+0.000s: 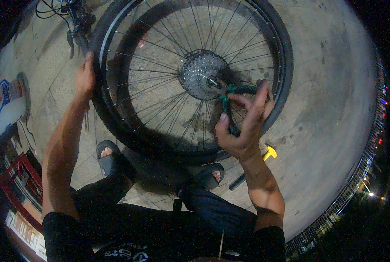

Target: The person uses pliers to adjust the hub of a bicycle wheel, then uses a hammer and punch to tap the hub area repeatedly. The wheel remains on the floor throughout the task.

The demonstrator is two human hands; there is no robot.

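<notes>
A bicycle wheel (286,65) with a black knobbly tyre and thin spokes is held in front of me, above the paving. At its centre sits a cassette of metal sprockets (197,78) around the hub axle (213,81). My left hand (86,78) grips the tyre on the left side, its fingers partly hidden behind the rubber. In my right hand (247,126) is a pair of pliers (226,107) with green and black handles, spread apart between thumb and fingers. The jaws of the pliers meet the end of the axle; their exact grip is too small to tell.
A hammer with a yellow head (270,152) lies on the ground beyond my right forearm. A handlebar with brake lever and cables (74,26) is at the upper left. A white bucket (5,105) and a dark red frame (20,174) stand left. My sandalled feet (107,152) are below the wheel.
</notes>
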